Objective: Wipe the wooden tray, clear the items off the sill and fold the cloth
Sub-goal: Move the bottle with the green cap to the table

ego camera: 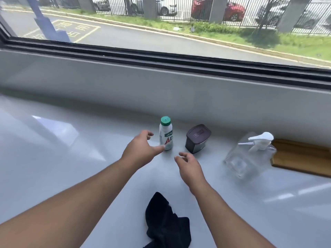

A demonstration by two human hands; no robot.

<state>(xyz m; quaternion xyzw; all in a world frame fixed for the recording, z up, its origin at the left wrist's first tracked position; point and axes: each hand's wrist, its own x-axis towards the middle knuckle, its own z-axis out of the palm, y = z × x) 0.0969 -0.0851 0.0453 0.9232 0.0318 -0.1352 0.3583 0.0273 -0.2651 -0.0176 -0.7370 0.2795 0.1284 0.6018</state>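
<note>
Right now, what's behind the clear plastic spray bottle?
Behind the clear plastic spray bottle with white trigger lies the flat wooden tray. Its left end is blurred through the bottle, its right end out of frame.

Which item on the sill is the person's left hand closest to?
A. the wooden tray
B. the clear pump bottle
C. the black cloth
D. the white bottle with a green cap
D: the open left hand has its thumb at the base of the white bottle with a green cap.
</note>
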